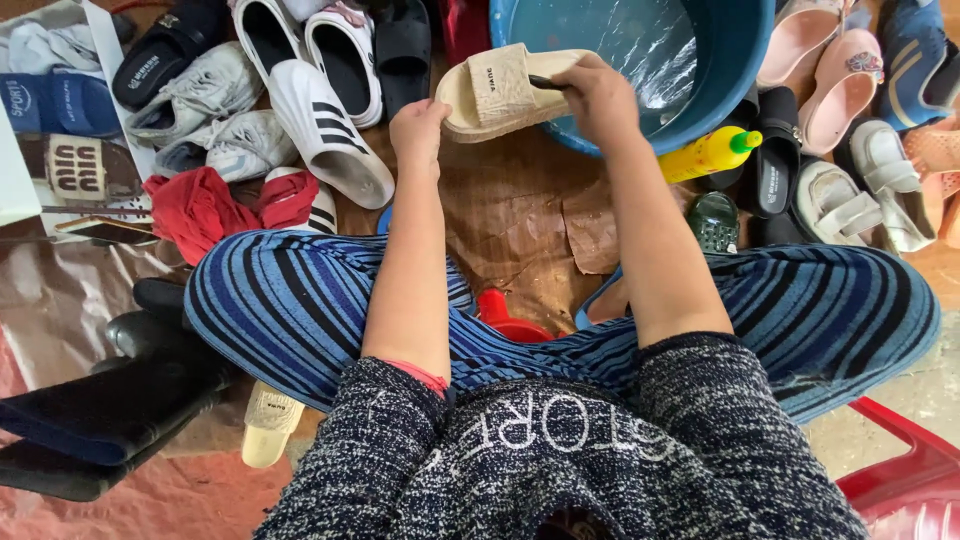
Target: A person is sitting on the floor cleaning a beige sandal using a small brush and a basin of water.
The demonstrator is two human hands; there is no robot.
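Observation:
A beige slide sandal [500, 90] is held level over the near rim of a blue basin [735, 60] that has water in it. My left hand [418, 128] grips the sandal's heel end. My right hand [598, 95] is closed on a dark brush handle [548, 83], which presses against the sandal's strap. I sit with knees apart in blue striped trousers, and both forearms reach forward over them.
Many shoes lie around: white sneakers and slides [320, 120] at the left, pink and white sandals [850, 150] at the right, black boots [120, 400] by my left knee. A yellow bottle [705, 153], a red cloth [200, 205] and a second beige sandal [268, 425] lie nearby.

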